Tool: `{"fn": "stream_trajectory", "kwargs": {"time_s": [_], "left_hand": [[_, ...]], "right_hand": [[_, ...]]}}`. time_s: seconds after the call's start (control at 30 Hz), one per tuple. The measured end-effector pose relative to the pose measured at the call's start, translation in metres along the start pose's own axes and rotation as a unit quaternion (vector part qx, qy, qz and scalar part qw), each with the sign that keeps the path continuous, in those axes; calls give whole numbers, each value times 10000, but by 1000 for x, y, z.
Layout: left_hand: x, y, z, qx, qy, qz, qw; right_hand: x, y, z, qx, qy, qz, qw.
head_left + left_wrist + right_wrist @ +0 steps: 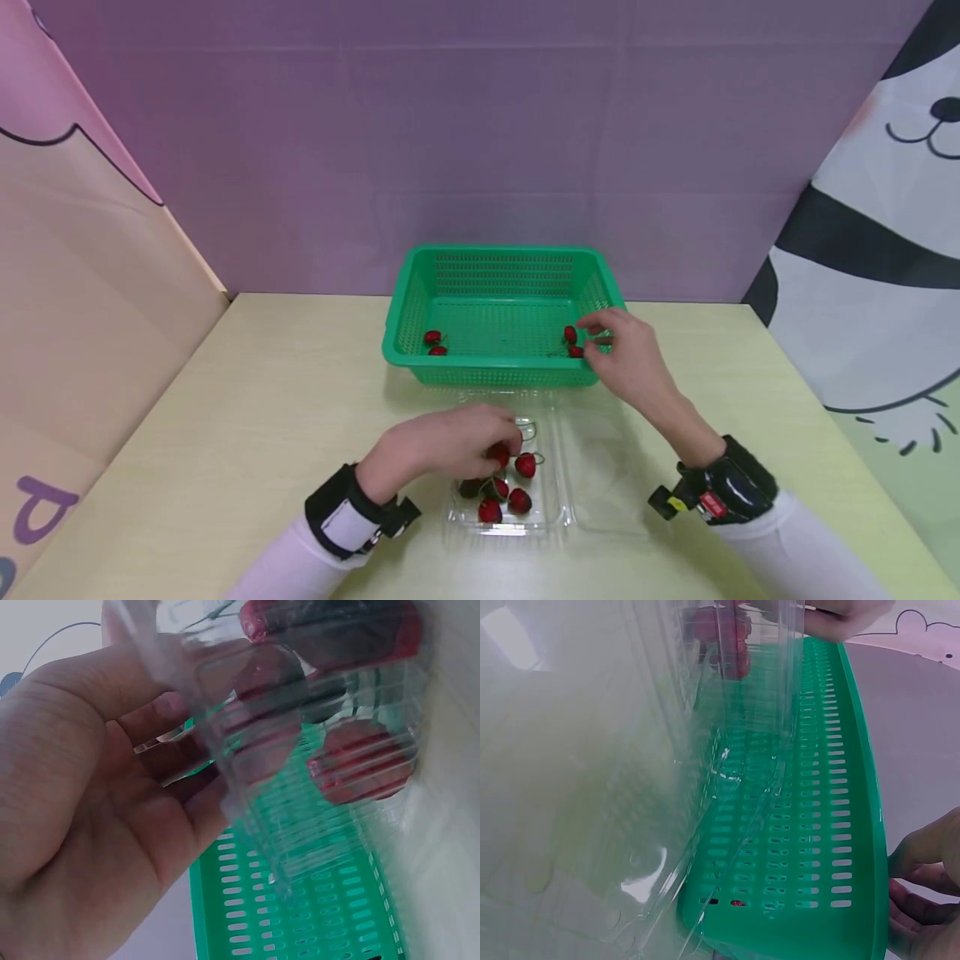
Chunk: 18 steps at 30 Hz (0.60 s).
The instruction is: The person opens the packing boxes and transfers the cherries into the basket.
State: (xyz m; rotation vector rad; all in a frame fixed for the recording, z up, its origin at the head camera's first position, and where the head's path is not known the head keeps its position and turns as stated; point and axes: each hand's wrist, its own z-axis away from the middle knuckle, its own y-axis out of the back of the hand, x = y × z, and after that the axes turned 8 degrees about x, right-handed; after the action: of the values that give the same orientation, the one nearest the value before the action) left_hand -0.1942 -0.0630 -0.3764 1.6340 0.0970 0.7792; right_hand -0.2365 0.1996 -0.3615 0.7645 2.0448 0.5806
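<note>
My left hand (457, 437) reaches into a clear plastic box (555, 492) and pinches a red cherry (497, 454) between bent fingers and thumb. Several more cherries (519, 501), some with green stems, lie around it in the box. In the left wrist view the box wall partly veils the left fingers (165, 709). Over the right end of a green basket (502, 364), my right hand (626, 354) has thumb and forefinger parted. Two cherries (571, 335) lie in the basket just beside those fingertips. The basket wall hides part of the right hand (930, 892) in the right wrist view.
Two other cherries (432, 337) lie at the basket's left end. The box's clear lid (611, 475) is folded out to the right on the pale wooden table (285, 417). Behind the basket stands a purple backdrop (480, 150), with printed panels on both sides.
</note>
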Motion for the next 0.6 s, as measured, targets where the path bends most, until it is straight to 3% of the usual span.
{"fn": "stream_trajectory", "kwargs": {"time_s": [0.2,0.6], "left_hand": [[0,5,2,234,38,213,9995],[-3,10,6,585,41,152,9982]], "right_hand": [[-3,-1,2,-5,18,-47,10000],[-8,-1,5,66,163,-131,9998]]}}
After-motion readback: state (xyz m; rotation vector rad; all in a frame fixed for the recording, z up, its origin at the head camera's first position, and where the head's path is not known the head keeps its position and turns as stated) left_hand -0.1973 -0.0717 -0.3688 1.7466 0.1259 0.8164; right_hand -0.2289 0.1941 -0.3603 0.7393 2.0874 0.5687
